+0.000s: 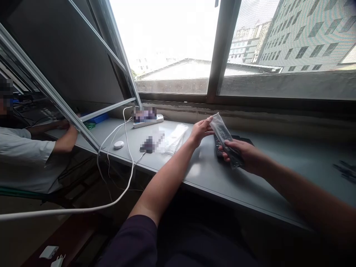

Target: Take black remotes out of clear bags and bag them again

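I have both hands raised over the grey worktop (211, 178), just right of the frame's centre. The left hand (200, 130) pinches the top end of a clear bag (218, 122) in a narrow grip between thumb and fingertips. The right hand (244, 154) is wrapped round the bag's lower end, with its fingers curled over it. The bag is clear of the worktop and tilted, its top end towards the upper left. Inside it I can see a slim dark device (226, 144). Just behind the bag a dark flat object (246, 140) lies on the worktop, though I cannot tell what it is.

Left of my hands, a heap of empty clear bags (175, 137) lies on the worktop. Further left there is a white power strip (147, 121) near the window sill, and a white cable (126, 148) hangs over the front edge. A small white oval object (118, 144) sits near it. At the far left, another person in a light shirt (22, 155) rests a hand (72, 130) on the worktop beside a slanting aluminium frame (55, 98).
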A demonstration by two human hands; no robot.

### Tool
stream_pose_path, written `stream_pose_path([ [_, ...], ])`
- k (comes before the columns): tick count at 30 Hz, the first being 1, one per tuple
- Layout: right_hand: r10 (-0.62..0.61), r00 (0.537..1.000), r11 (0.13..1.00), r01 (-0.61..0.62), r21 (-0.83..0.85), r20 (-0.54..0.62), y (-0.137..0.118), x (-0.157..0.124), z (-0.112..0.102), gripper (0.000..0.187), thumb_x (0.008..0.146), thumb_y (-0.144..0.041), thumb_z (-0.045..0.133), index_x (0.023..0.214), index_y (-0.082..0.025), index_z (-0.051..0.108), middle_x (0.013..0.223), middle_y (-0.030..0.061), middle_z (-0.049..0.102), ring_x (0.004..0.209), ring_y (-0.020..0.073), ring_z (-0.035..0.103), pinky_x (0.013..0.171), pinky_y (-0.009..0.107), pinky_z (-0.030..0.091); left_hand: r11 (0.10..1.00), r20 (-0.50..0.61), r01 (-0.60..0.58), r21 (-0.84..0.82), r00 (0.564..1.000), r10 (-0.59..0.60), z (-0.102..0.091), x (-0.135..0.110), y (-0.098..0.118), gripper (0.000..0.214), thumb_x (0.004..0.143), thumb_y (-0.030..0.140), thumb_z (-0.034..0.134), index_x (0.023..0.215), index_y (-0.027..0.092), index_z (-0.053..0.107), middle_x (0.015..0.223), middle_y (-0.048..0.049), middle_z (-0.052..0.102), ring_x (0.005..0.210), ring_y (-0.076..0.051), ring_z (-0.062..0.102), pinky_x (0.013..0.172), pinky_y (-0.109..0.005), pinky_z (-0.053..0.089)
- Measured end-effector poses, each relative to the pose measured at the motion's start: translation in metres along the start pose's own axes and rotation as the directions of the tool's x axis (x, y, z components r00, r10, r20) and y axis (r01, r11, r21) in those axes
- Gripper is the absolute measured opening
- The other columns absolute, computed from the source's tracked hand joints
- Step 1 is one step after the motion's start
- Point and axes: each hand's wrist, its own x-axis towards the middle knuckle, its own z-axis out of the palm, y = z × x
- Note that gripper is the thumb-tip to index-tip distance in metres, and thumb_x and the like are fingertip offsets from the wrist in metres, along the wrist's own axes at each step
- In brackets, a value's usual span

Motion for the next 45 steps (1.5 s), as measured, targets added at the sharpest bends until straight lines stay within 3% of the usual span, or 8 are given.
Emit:
stream_pose_path([
  [9, 0.045, 0.998, 0.999, -0.045, 0.015, -0.038, -0.007, -0.004, 0.004, 0.009, 0.107, -0.027, 0.077, 0.1, -0.02, 0.077, 0.093, 0.0083, 0.076, 0.065, 0.0163, 0.066, 0.053, 0.025, 0.064, 0.99, 0.236, -0.027, 0.138, 0.972, -0.007, 0.006, -0.007, -0.007, 0.053, 0.076, 0.06, 0.101, 0.097, 0.014, 0.083, 0.099, -0.0091, 0.08, 0.095, -0.021, 0.073, 0.102, -0.04, 0.058],
  [18, 0.064, 0.998, 0.998, -0.063, -0.022, 0.011, -0.006, -0.004, 0.004, 0.012, 0.105, -0.031, 0.078, 0.103, -0.019, 0.076, 0.1, 0.0113, 0.079, 0.067, 0.0169, 0.069, 0.059, 0.025, 0.066, 0.992, 0.009, -0.088, 0.086, 0.996, 0.087, -0.003, 0.005, -0.006, 0.048, 0.084, 0.061, 0.094, 0.104, 0.018, 0.084, 0.106, -0.0088, 0.082, 0.097, -0.021, 0.074, 0.099, -0.039, 0.059],
  [22, 0.033, 0.999, 0.999, -0.032, -0.041, 0.032, -0.005, -0.004, 0.003, 0.01, 0.103, -0.03, 0.08, 0.105, -0.021, 0.074, 0.101, 0.0104, 0.078, 0.068, 0.0183, 0.069, 0.058, 0.027, 0.067, 0.99, -0.045, -0.052, 0.131, 0.997, 0.058, -0.005, 0.002, -0.003, 0.05, 0.085, 0.064, 0.092, 0.098, 0.018, 0.081, 0.104, -0.0105, 0.081, 0.097, -0.022, 0.074, 0.099, -0.039, 0.058],
  [26, 0.02, 1.0, 0.999, -0.019, -0.04, 0.024, -0.005, -0.003, 0.003, 0.011, 0.104, -0.031, 0.078, 0.107, -0.021, 0.075, 0.101, 0.0109, 0.078, 0.068, 0.0195, 0.069, 0.058, 0.029, 0.067, 0.976, 0.067, 0.02, 0.217, 0.997, -0.035, -0.002, -0.003, -0.002, 0.055, 0.082, 0.067, 0.093, 0.102, 0.017, 0.083, 0.103, -0.0113, 0.081, 0.098, -0.023, 0.074, 0.101, -0.039, 0.057],
  [30, 0.025, 0.999, 0.999, -0.025, 0.024, -0.032, -0.007, -0.003, 0.003, 0.008, 0.106, -0.028, 0.075, 0.106, -0.02, 0.077, 0.099, 0.0099, 0.077, 0.067, 0.0173, 0.067, 0.055, 0.026, 0.064, 0.959, 0.211, -0.015, 0.283, 0.976, -0.047, 0.001, -0.006, -0.006, 0.058, 0.079, 0.069, 0.095, 0.099, 0.015, 0.081, 0.097, -0.0086, 0.078, 0.093, -0.021, 0.073, 0.099, -0.039, 0.055],
  [33, 0.041, 0.999, 0.998, -0.039, 0.055, -0.036, -0.009, -0.004, 0.003, 0.006, 0.106, -0.024, 0.074, 0.106, -0.02, 0.077, 0.095, 0.0088, 0.076, 0.065, 0.0172, 0.066, 0.053, 0.025, 0.063, 0.954, 0.237, -0.04, 0.297, 0.971, -0.033, 0.002, -0.006, -0.008, 0.06, 0.079, 0.071, 0.094, 0.094, 0.015, 0.08, 0.093, -0.0078, 0.077, 0.09, -0.019, 0.071, 0.095, -0.038, 0.055],
  [37, 0.044, 0.999, 0.998, -0.043, 0.051, -0.01, -0.01, -0.004, 0.003, 0.005, 0.106, -0.024, 0.075, 0.104, -0.019, 0.076, 0.097, 0.0111, 0.078, 0.067, 0.0189, 0.069, 0.056, 0.026, 0.066, 0.964, 0.188, -0.075, 0.255, 0.982, 0.026, 0.0, -0.001, -0.011, 0.06, 0.075, 0.07, 0.097, 0.095, 0.015, 0.081, 0.095, -0.0078, 0.078, 0.091, -0.019, 0.07, 0.09, -0.034, 0.054],
  [45, 0.07, 0.997, 0.996, -0.072, 0.062, 0.032, -0.009, -0.006, 0.006, 0.012, 0.108, -0.023, 0.072, 0.099, -0.017, 0.077, 0.097, 0.0108, 0.076, 0.068, 0.0162, 0.067, 0.053, 0.023, 0.063, 0.982, -0.079, -0.107, 0.158, 0.989, 0.121, -0.008, 0.007, -0.006, 0.05, 0.081, 0.066, 0.092, 0.093, 0.02, 0.077, 0.096, -0.007, 0.077, 0.094, -0.021, 0.07, 0.089, -0.035, 0.051],
])
